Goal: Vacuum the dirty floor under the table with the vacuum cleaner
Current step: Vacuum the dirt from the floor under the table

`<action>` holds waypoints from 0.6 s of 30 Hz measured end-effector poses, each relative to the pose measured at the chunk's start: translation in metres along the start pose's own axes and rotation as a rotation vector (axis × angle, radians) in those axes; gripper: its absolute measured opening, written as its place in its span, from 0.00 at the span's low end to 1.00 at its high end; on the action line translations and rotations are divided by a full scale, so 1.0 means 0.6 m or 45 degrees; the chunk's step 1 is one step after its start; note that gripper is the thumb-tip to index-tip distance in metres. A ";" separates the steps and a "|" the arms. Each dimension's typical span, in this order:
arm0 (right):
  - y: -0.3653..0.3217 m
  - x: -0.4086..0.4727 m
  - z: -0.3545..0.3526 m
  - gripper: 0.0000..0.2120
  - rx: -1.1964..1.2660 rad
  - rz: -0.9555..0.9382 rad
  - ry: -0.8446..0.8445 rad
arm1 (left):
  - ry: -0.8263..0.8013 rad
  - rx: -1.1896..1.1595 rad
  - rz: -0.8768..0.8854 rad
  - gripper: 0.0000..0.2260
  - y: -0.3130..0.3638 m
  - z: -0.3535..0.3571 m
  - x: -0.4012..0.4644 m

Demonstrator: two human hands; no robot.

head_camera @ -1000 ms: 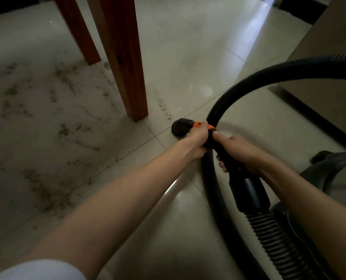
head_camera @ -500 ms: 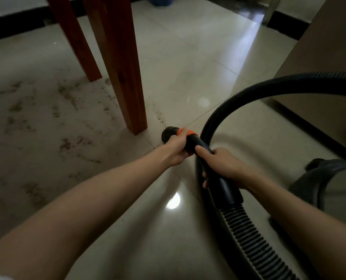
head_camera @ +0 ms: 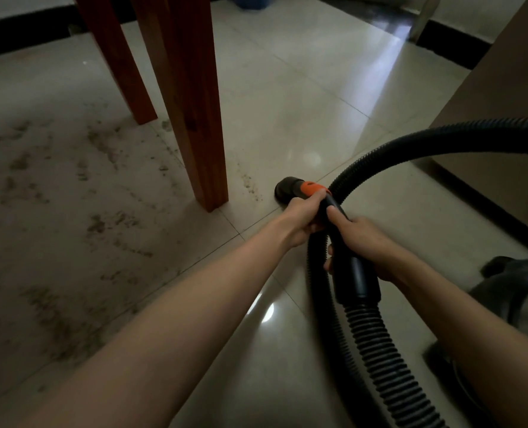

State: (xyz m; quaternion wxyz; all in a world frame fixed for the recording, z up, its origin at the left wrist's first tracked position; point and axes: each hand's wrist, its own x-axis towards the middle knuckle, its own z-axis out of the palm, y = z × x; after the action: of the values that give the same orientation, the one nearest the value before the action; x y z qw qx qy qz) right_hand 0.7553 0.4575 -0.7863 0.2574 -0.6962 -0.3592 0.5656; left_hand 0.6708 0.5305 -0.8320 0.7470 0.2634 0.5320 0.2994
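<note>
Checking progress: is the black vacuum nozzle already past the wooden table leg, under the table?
No, the black vacuum nozzle sits right of the near wooden table leg.

A blue basket (head_camera: 254,1) is seen at the very top edge, cut off by the frame, set on the tiles near the far wall. A black skirting band (head_camera: 21,35) is run along the foot of the pale wall at upper left, and another dark band (head_camera: 451,46) is carried along the wall at upper right. A pale upright post (head_camera: 420,17) is caught beside that right-hand band, its top lost from view. A large brown cabinet side (head_camera: 503,97) is planted on the right, with a dark strip (head_camera: 485,208) laid along its base where the floor is met.
</note>
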 end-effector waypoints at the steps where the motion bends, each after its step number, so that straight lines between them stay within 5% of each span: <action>1: -0.001 0.002 0.000 0.21 0.011 0.010 -0.027 | 0.015 -0.038 0.009 0.09 -0.001 -0.001 0.001; 6: 0.000 0.003 0.004 0.22 0.036 0.052 -0.167 | 0.131 -0.118 0.062 0.21 -0.016 -0.016 0.010; 18: -0.001 0.019 0.021 0.21 0.090 0.042 -0.112 | 0.112 -0.056 0.071 0.19 0.001 -0.027 0.009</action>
State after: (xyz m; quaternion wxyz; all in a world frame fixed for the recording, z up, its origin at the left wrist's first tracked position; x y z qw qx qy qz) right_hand 0.7438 0.4663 -0.7954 0.2566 -0.6670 -0.3384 0.6122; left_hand 0.6569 0.5363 -0.8396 0.7200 0.2482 0.5499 0.3429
